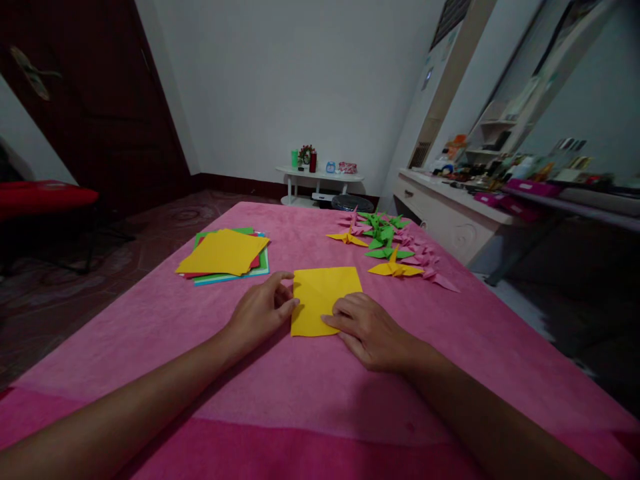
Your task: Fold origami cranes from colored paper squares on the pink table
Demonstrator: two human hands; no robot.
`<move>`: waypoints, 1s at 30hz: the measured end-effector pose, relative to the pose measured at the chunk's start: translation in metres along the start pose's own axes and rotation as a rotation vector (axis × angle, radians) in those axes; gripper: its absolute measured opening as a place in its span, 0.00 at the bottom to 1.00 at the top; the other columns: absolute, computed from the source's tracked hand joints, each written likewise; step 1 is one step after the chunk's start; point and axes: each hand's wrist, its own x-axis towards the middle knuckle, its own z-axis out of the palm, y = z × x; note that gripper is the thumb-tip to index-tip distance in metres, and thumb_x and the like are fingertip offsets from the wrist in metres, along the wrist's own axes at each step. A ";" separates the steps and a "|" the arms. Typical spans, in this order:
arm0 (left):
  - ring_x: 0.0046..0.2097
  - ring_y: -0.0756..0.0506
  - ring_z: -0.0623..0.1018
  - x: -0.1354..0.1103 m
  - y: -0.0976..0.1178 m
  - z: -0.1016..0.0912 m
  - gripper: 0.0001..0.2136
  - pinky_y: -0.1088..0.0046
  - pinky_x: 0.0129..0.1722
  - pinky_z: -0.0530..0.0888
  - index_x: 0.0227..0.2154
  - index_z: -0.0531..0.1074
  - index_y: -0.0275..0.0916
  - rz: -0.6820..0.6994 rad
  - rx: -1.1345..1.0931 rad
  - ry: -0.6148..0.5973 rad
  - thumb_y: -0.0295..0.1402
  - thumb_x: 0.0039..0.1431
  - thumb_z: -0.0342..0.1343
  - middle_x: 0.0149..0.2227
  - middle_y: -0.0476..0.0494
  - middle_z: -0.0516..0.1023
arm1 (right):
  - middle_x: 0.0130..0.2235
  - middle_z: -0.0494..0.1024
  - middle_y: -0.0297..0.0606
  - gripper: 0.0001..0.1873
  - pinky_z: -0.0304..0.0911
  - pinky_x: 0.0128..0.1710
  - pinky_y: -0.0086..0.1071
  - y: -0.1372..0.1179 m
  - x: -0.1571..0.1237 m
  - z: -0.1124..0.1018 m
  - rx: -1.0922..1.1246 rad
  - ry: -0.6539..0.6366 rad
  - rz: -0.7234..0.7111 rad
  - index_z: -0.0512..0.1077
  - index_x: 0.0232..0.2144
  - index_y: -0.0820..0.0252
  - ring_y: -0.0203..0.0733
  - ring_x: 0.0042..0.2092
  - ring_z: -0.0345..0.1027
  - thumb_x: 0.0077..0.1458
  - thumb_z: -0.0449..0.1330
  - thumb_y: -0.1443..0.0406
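Observation:
A yellow paper sheet [323,293] lies on the pink tablecloth [300,387] in front of me. My left hand [260,313] rests at the sheet's left edge, fingers curled, fingertips pinching that edge. My right hand [367,330] lies over the sheet's lower right corner, fingers flat and pressing the paper down. A faint crease runs across the sheet.
A stack of coloured paper squares [224,255], yellow on top, lies at the left. Several folded paper cranes [393,250] in yellow, green and pink lie at the right. A red chair [45,197] stands left; a small white table [320,177] and a dresser [450,213] stand behind.

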 end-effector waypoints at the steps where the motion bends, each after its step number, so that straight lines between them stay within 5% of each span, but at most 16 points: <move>1: 0.33 0.48 0.75 0.002 0.000 0.002 0.21 0.72 0.33 0.71 0.49 0.62 0.41 -0.017 -0.064 -0.007 0.34 0.51 0.56 0.32 0.48 0.74 | 0.38 0.69 0.42 0.14 0.55 0.41 0.37 0.000 0.000 -0.001 0.001 -0.008 0.004 0.69 0.45 0.61 0.42 0.40 0.60 0.55 0.52 0.70; 6: 0.35 0.50 0.75 0.006 -0.001 0.010 0.25 0.72 0.35 0.73 0.49 0.61 0.38 -0.051 -0.337 -0.012 0.30 0.46 0.58 0.39 0.45 0.71 | 0.38 0.69 0.43 0.16 0.55 0.41 0.38 -0.001 0.000 -0.002 0.002 -0.031 0.011 0.68 0.46 0.62 0.43 0.40 0.59 0.55 0.52 0.70; 13: 0.37 0.47 0.72 -0.005 0.005 0.005 0.08 0.70 0.38 0.70 0.36 0.73 0.39 0.121 0.099 -0.014 0.33 0.51 0.56 0.35 0.45 0.72 | 0.37 0.69 0.42 0.14 0.55 0.40 0.37 -0.002 -0.001 0.001 -0.020 -0.013 0.019 0.69 0.45 0.62 0.42 0.39 0.59 0.57 0.51 0.69; 20: 0.42 0.45 0.71 -0.010 0.011 0.008 0.08 0.67 0.44 0.68 0.34 0.76 0.42 0.247 0.250 -0.105 0.35 0.50 0.59 0.39 0.44 0.74 | 0.36 0.71 0.41 0.14 0.57 0.40 0.38 0.001 -0.002 0.000 0.032 0.093 0.041 0.72 0.40 0.59 0.43 0.39 0.62 0.55 0.56 0.59; 26: 0.42 0.45 0.71 -0.012 0.011 0.008 0.08 0.69 0.43 0.68 0.34 0.76 0.42 0.249 0.266 -0.090 0.35 0.50 0.59 0.40 0.44 0.73 | 0.47 0.68 0.43 0.13 0.58 0.49 0.43 0.032 0.000 0.005 0.111 0.611 0.457 0.71 0.43 0.56 0.47 0.50 0.61 0.53 0.57 0.66; 30: 0.42 0.45 0.71 -0.011 0.014 0.007 0.08 0.69 0.43 0.67 0.34 0.76 0.43 0.241 0.291 -0.093 0.36 0.49 0.59 0.40 0.45 0.74 | 0.44 0.70 0.44 0.24 0.66 0.40 0.40 0.065 0.010 0.022 0.480 0.619 0.767 0.66 0.46 0.60 0.45 0.42 0.68 0.44 0.62 0.65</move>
